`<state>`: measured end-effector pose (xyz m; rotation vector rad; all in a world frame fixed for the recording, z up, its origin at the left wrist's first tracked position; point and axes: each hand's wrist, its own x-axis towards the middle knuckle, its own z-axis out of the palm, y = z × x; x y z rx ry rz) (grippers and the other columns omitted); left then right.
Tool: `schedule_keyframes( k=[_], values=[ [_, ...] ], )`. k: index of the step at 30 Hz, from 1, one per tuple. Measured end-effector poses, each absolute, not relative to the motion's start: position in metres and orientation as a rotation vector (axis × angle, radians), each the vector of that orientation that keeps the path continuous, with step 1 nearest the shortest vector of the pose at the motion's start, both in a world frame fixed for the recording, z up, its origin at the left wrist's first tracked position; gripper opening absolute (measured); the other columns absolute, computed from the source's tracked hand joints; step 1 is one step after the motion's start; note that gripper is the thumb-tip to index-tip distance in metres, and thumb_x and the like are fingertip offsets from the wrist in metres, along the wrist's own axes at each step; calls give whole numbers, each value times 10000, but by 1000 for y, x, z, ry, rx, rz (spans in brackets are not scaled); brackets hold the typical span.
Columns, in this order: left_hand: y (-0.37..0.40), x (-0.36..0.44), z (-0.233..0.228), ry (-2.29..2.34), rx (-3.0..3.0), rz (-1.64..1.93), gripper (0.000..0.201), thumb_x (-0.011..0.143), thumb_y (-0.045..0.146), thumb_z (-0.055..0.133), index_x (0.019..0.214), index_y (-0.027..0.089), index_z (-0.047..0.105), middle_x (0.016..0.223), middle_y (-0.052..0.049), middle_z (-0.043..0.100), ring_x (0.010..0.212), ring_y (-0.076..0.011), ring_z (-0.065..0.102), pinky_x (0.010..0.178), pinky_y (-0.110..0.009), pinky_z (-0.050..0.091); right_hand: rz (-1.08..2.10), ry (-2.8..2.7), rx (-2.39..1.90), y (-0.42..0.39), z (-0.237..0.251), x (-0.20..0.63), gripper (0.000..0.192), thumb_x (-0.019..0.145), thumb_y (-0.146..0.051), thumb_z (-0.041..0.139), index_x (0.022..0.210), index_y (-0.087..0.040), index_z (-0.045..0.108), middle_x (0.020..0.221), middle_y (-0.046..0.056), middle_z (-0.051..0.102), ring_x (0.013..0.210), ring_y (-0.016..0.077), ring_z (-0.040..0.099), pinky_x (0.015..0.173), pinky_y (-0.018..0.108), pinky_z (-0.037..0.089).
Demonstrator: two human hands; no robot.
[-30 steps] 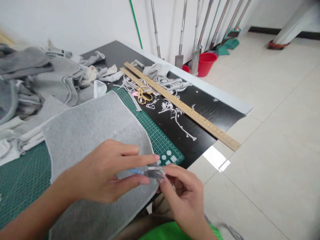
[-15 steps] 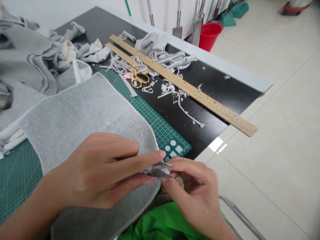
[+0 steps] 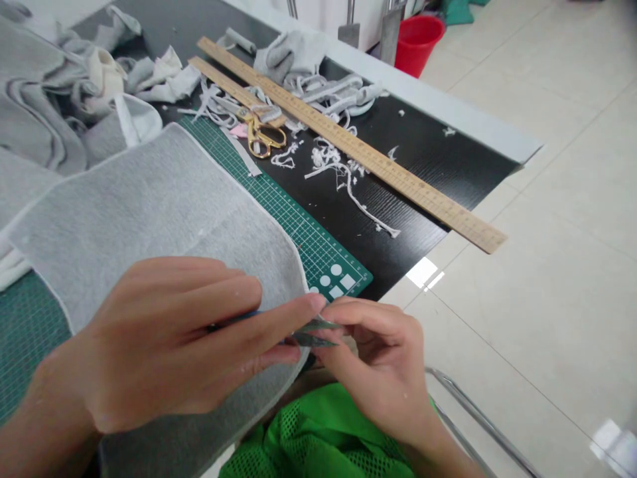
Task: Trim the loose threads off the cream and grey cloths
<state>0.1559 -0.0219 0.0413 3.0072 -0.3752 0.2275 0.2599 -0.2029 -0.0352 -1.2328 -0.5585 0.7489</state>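
Note:
My left hand (image 3: 169, 338) is closed around a pair of thread snips (image 3: 316, 340). The blades point right and stand a little apart, while the bluish handle is mostly hidden under my fingers. Just beyond the tips, my right hand (image 3: 381, 358) pinches the edge of a grey fabric piece (image 3: 119, 199) between thumb and fingers. That piece has a pale stitched border and a rounded corner. It lies over the green cutting mat (image 3: 279, 199) and hangs past the table's near edge. What lies between the blades is too small to make out.
A long wooden ruler (image 3: 358, 146) crosses the black table (image 3: 442, 172), its end overhanging. Gold-handled scissors (image 3: 267, 139) lie near white thread scraps (image 3: 326, 156). Grey fabric pieces (image 3: 30, 119) are heaped at the left. A red bucket (image 3: 419, 43) stands on the floor beyond.
The whole view has shifted, so the table things sit higher and slightly left. Both hands keep their hold, with the snips still at the fabric edge.

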Motion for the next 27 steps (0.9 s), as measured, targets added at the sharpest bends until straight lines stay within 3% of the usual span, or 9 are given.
schedule_keyframes(
  k=[5,27],
  values=[
    [-22,158,43,-432,3035,252,417,918,333,625,1317,238,551,648,60,583,534,-127,477,533,-307,336,753,-561,-1232,-202,-35,260,144,781,-71,678,823,-190,747,704,17,734,570,114,649,541,211,524],
    [-23,157,43,-354,3054,156,357,979,339,534,1317,225,538,721,49,587,598,-125,490,570,-298,333,711,-561,-1248,-203,-37,256,177,776,-52,676,832,-206,741,752,20,749,619,131,673,585,237,551]
  ],
)
